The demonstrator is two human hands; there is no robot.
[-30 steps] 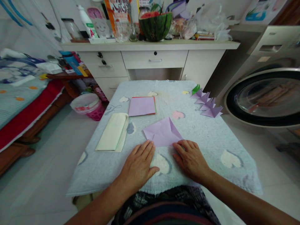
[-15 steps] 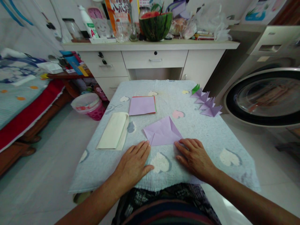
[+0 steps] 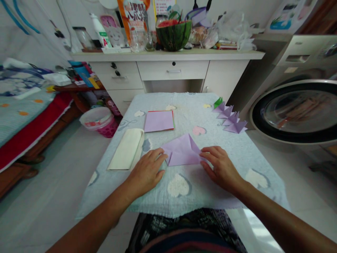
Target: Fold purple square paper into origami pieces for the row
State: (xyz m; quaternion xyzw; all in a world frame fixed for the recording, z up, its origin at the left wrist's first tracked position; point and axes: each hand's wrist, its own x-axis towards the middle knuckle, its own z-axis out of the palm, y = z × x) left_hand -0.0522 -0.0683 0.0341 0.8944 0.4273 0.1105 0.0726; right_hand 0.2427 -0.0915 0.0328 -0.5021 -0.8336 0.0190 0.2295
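Note:
A folded purple sheet of paper point(image 3: 183, 151) lies on the cloth in front of me, its creased flaps facing up. At its left corner my left hand point(image 3: 147, 168) rests with fingertips touching the paper; the thumb is held apart. My right hand point(image 3: 220, 165) has the right corner between its fingers and thumb, which partly hide that corner. Beyond it is a stack of square coloured paper point(image 3: 159, 121), purple on top with red and green edges showing. A folded pale cloth or paper point(image 3: 125, 149) lies beside my left hand.
Folded purple paper pieces point(image 3: 231, 119) with a green one point(image 3: 218, 102) line the table's right edge. The table wears a blue heart-patterned cloth point(image 3: 210, 196). Behind stands a white cabinet point(image 3: 155, 56) bearing a cut watermelon point(image 3: 174, 37). A washing machine point(image 3: 297, 109) is at right, a pink bin point(image 3: 101, 121) at left.
Both hands have moved slightly forward and outward along the folded purple paper. Its right corner is now between my right fingers and thumb. The camera has tilted up slightly.

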